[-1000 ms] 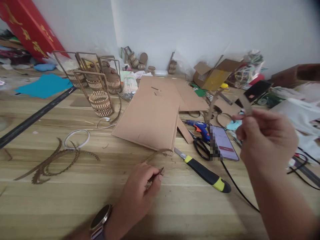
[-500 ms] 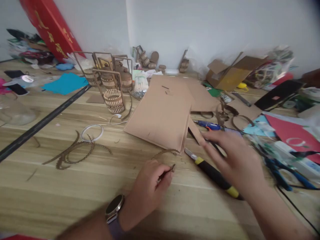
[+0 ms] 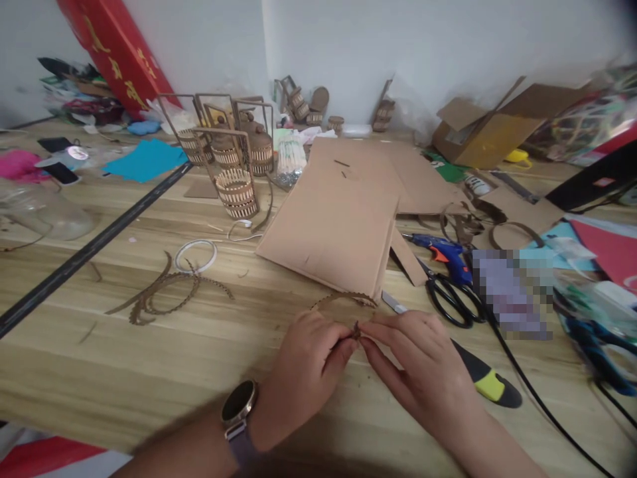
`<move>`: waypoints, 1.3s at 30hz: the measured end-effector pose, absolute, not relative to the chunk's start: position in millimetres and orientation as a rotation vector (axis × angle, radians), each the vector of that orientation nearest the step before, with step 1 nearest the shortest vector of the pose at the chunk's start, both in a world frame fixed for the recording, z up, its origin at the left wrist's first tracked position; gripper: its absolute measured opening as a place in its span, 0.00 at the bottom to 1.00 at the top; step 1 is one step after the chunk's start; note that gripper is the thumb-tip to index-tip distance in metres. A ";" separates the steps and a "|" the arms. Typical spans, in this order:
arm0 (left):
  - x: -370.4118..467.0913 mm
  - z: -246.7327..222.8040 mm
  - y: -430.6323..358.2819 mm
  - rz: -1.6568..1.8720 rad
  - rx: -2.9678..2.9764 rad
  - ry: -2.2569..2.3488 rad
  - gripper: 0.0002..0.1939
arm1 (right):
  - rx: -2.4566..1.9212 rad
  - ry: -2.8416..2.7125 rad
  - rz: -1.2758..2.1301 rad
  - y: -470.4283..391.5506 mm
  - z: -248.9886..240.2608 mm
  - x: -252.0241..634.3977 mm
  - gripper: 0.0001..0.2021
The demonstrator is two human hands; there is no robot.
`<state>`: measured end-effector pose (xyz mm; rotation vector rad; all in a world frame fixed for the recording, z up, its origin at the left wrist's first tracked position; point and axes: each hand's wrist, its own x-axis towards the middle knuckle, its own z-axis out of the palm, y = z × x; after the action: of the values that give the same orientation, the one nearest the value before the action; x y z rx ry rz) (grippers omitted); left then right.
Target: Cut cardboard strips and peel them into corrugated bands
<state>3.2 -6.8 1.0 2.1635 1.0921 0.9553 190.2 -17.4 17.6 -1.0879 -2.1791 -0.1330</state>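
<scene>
Near the middle of the table my left hand (image 3: 313, 352), with a watch on its wrist, is closed in a pinch on a small piece of brown cardboard strip (image 3: 356, 330). The fingertips of my right hand (image 3: 421, 362) meet the same piece from the right, thumb and forefinger closed on it. Most of the piece is hidden by the fingers. Just beyond them lies a curved corrugated strip (image 3: 343, 297), touching the cardboard sheets (image 3: 328, 219). A black and yellow utility knife (image 3: 485, 375) rests partly beneath my right hand, its blade showing past the fingers.
Black-handled scissors (image 3: 455, 299) and a blue glue gun (image 3: 445, 255) lie to the right, with a black cable (image 3: 527, 385). Curled cardboard strips (image 3: 172, 302) and a white tape ring (image 3: 196, 255) are on the left. Small woven buckets (image 3: 236, 192) stand behind, near an open box (image 3: 490, 133).
My right hand has moved left from beside the scissors to my left hand and now grips the small piece too. The view has shifted slightly, uncovering the scissors and glue gun.
</scene>
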 end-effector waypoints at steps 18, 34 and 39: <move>5.1 -0.1 -9.7 0.806 2.495 0.977 0.14 | -1.069 -2.267 -0.109 -14.5 14.5 193.5 0.09; 0.5 5.9 -10.2 0.862 1.997 1.147 0.09 | -1.202 -2.057 -0.087 -10.5 12.0 198.3 0.05; 0.3 4.6 -8.9 0.874 1.964 1.148 0.06 | -1.148 -2.073 -0.028 -16.0 9.9 190.6 0.04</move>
<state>0.3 -8.9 4.6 1.9636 1.1484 0.8742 190.6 -16.0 9.9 -1.1476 -2.0728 -0.0276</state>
